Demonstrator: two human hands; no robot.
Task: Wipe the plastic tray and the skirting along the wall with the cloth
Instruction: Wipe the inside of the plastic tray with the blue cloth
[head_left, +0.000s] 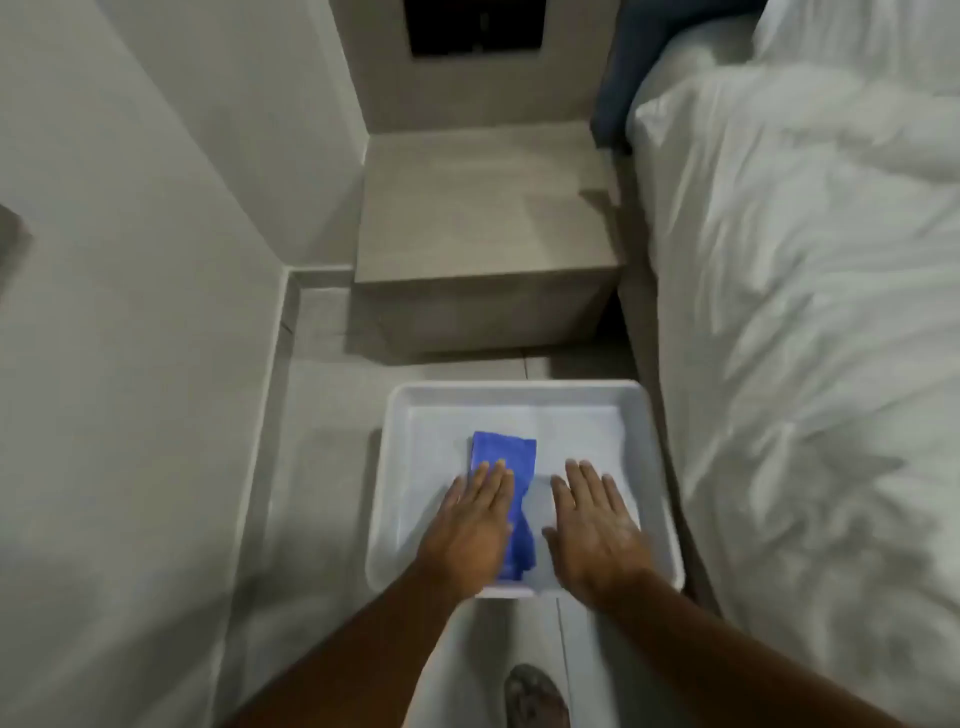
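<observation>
A white plastic tray (639, 415) lies on the tiled floor between the wall and the bed. Inside it a folded blue cloth (506, 454) lies left of centre. My left hand (470, 530) rests flat on the near part of the cloth, fingers together and stretched out, pressing it against the tray's bottom. My right hand (592, 525) lies flat on the bare tray bottom to the right of the cloth, fingers slightly spread, holding nothing. The grey skirting (278, 395) runs along the foot of the left wall.
A beige bedside cabinet (483, 228) stands just beyond the tray against the far wall. A bed with a white duvet (810, 312) fills the right side. The white wall (130, 312) closes the left. My foot (535, 699) shows at the bottom edge.
</observation>
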